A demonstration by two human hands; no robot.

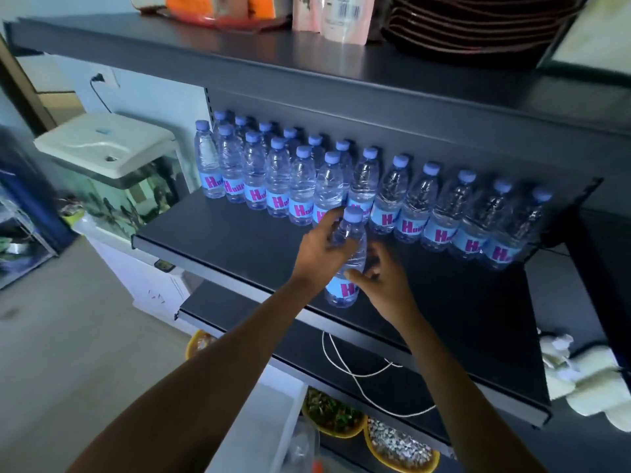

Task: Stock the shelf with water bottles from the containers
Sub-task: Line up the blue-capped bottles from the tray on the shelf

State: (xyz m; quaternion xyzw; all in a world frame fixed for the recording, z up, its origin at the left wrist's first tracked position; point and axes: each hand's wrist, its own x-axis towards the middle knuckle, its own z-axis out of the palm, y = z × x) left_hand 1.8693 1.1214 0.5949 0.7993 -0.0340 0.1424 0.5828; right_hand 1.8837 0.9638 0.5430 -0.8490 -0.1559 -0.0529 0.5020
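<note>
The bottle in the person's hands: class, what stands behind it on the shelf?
Rows of matching water bottles with purple caps along the shelf back. The held bottle and left hand cover part of one label.

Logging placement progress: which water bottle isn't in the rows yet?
The lone bottle in front of the rows, held by the left hand near its neck and the right hand lower down.

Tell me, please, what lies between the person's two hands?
In the head view, a water bottle is between them: the left hand grips its upper body, the right hand holds it just above the label.
</note>
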